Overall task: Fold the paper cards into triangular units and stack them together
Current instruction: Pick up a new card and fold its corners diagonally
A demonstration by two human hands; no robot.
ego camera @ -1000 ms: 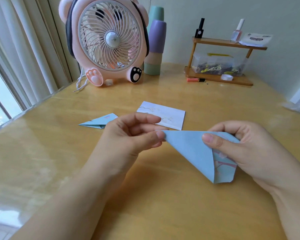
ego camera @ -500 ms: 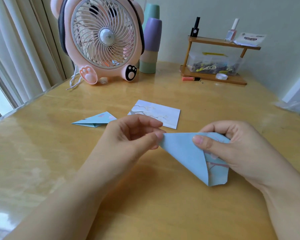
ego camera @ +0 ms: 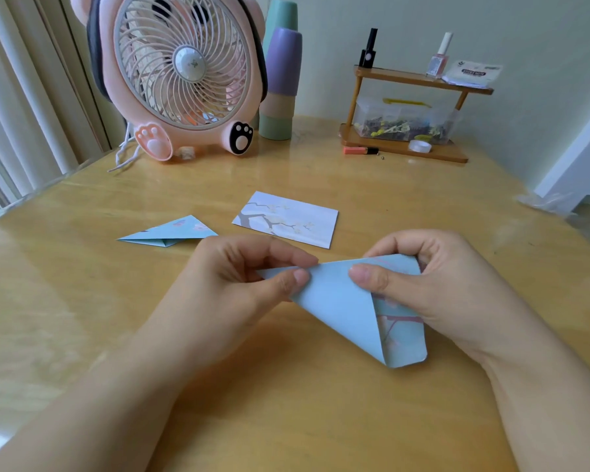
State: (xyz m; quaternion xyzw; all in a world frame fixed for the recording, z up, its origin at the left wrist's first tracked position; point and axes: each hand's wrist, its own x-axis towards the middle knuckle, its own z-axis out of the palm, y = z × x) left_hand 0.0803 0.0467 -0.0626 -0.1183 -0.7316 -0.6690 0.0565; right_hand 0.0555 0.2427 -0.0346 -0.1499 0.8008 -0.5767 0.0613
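Observation:
A light blue paper card, partly folded with its blossom print showing on the inner flap, is held just above the wooden table. My left hand pinches its left corner between thumb and fingers. My right hand grips its right end, thumb on the front face and fingers curled behind. A finished blue triangular unit lies flat to the left. Behind the hands an unfolded card with a branch print lies flat.
A pink bear-shaped fan stands at the back left, with stacked pastel cups beside it. A small wooden shelf with bottles, a clear box and tape sits at the back right. Curtains hang on the left.
Both hands have drawn a little closer together on the card, and the fold has tightened. The camera has shifted slightly; the other papers have not moved.

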